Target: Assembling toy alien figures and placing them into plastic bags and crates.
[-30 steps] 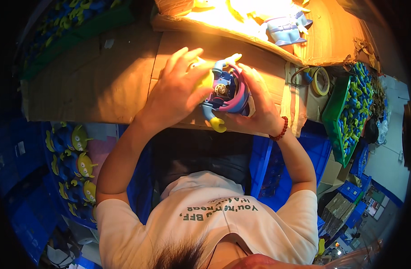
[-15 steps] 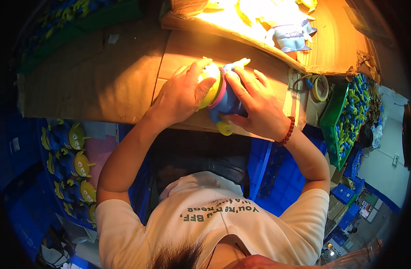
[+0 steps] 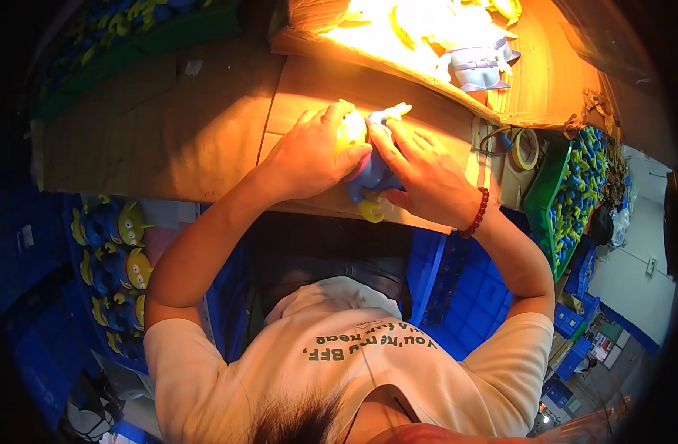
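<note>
A toy figure with a yellow-green head and a blue body [image 3: 367, 176] lies on its side on the cardboard worktop [image 3: 220, 133], under bright light. My left hand [image 3: 309, 155] is wrapped round its head, thumb near the pink collar. Over the body lies my right hand [image 3: 431, 174], its fingers curved across the blue part and its thumb on the near side. One toy arm points away from me, and the other, with a yellow-green hand [image 3: 370, 212], hangs at the worktop's near edge. Most of the head is hidden by my left hand and glare.
Behind the worktop, a glaring cardboard box [image 3: 387, 63] holds a pale toy body [image 3: 479, 66]. At right are a tape roll [image 3: 526, 150] and a green crate [image 3: 540, 203] of small blue and yellow-green parts. Finished-looking figures [image 3: 134, 226] fill a crate at left. A blue bin [image 3: 472, 292] stands below.
My left hand has shifted right and now covers more of the head and collar. My right hand has turned slightly on the body. Both elbows have spread outward a little.
</note>
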Tool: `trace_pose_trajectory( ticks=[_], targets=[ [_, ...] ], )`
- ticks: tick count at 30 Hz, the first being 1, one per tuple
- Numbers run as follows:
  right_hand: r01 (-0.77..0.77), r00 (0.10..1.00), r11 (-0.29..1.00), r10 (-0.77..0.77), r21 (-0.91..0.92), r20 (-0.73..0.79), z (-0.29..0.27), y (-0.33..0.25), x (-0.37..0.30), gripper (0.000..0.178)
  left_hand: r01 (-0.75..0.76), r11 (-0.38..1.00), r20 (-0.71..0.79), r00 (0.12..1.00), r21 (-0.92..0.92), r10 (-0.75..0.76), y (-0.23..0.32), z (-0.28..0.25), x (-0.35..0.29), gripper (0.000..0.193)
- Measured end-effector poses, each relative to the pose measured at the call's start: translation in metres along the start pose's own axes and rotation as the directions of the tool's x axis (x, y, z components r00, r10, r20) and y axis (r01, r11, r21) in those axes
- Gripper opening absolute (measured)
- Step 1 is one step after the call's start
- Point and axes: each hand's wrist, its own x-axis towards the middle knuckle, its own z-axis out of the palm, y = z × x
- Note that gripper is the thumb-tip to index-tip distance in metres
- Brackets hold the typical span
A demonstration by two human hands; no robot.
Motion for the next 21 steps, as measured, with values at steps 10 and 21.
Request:
trace_pose_trajectory(
  ticks=[10,21],
  targets=[
    [-0.011,0.995,0.985,0.028,0.170,-0.100,0.001,0.008,-0.004,0.095,-0.001,1.000,0.008,1.000,-0.009,0.001,-0.008,0.001,-0.001,0.066],
    [0.021,1.000,0.998,-0.021,-0.060,-0.001,-0.006,0.001,0.006,0.083,-0.058,0.998,0.022,0.998,0.008,0.058,-0.015,0.005,0.005,0.076]
  ],
)
